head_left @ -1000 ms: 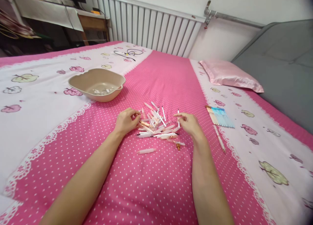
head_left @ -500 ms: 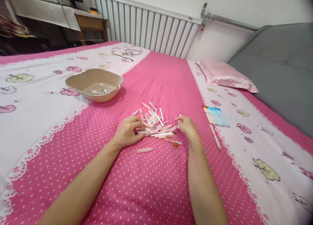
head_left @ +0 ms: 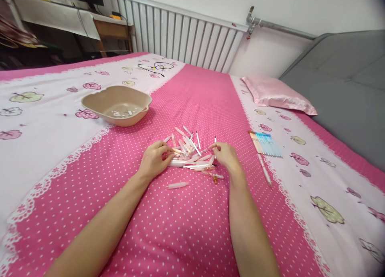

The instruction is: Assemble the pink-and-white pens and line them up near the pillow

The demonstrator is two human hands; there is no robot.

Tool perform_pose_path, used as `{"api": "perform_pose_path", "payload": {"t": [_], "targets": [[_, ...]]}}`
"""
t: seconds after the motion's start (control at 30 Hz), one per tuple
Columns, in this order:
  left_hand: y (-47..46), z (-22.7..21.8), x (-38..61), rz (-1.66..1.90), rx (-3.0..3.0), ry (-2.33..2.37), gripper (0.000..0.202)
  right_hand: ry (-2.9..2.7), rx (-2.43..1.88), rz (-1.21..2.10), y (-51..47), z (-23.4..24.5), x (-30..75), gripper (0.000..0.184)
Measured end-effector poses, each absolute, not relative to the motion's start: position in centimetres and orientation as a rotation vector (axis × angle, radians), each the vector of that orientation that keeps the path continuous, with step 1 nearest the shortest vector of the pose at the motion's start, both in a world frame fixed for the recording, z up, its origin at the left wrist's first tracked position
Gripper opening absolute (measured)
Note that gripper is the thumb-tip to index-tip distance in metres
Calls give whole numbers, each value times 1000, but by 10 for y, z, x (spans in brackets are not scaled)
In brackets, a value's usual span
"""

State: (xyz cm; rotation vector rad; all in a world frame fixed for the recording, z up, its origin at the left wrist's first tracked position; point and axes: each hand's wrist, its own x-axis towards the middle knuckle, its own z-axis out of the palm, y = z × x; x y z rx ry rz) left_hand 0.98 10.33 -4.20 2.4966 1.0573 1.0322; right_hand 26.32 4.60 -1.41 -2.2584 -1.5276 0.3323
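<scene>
A loose pile of pink and white pens and pen parts (head_left: 195,160) lies on the pink dotted bedspread between my hands. At its left edge, my left hand (head_left: 155,158) has thumb and fingers closed round a pale orange-tinted pen (head_left: 178,151), partly hidden by the fingers. My right hand (head_left: 226,155), at the pile's right edge, pinches a slim white pen refill (head_left: 215,139) whose dark tip points up. A pink pen barrel (head_left: 177,185) lies apart, nearer to me. A small brown clip-like piece (head_left: 215,180) rests at the near right of the pile.
A beige basin (head_left: 120,120) holding small white pieces stands at the left. To the right lie a row of blue and peach pens (head_left: 266,144) and one pink pen (head_left: 265,170). Further off are a pink pillow (head_left: 278,95), a black cable (head_left: 164,66) and a white radiator (head_left: 180,32).
My right hand has shifted slightly left with the white refill. The left fingers have drawn back a little from the pile and closed together on a pen.
</scene>
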Motion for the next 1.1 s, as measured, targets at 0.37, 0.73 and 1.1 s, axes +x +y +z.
{"api": "perform_pose_path", "payload": {"t": [0.37, 0.73, 1.1], "targets": [[102, -41, 11, 1048, 2496, 1075, 16, -1608, -2230, 397, 48, -20, 261, 29], [101, -41, 11, 1018, 2527, 979, 16, -1605, -2187, 463, 48, -20, 262, 32], [103, -39, 9, 1094, 2369, 1191, 19, -1671, -2189, 495, 47, -18, 259, 31]]}}
